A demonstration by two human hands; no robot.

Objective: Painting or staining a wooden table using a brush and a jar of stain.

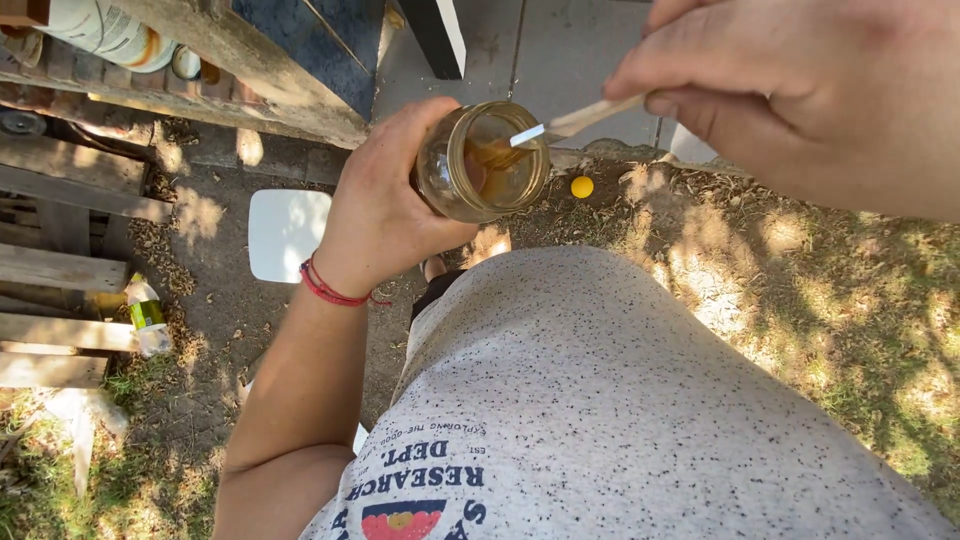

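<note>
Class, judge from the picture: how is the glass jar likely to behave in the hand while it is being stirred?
The jar looks like clear glass, so probably rigid and breakable. The left hand wraps its side, suggesting it is light enough for one hand. It is tilted and open, with brown liquid inside, so it may spill.

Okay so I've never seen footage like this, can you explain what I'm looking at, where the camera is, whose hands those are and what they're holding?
The camera sits on a person's head and looks straight down, so you see their speckled grey shirt and both bare hands. The left hand grips a glass jar of brownish liquid. The right hand holds a wooden stick with its tip dipped inside the jar. Below lie dry ground, a small yellow ball, a white board, a plastic bottle and wooden planks.
</note>
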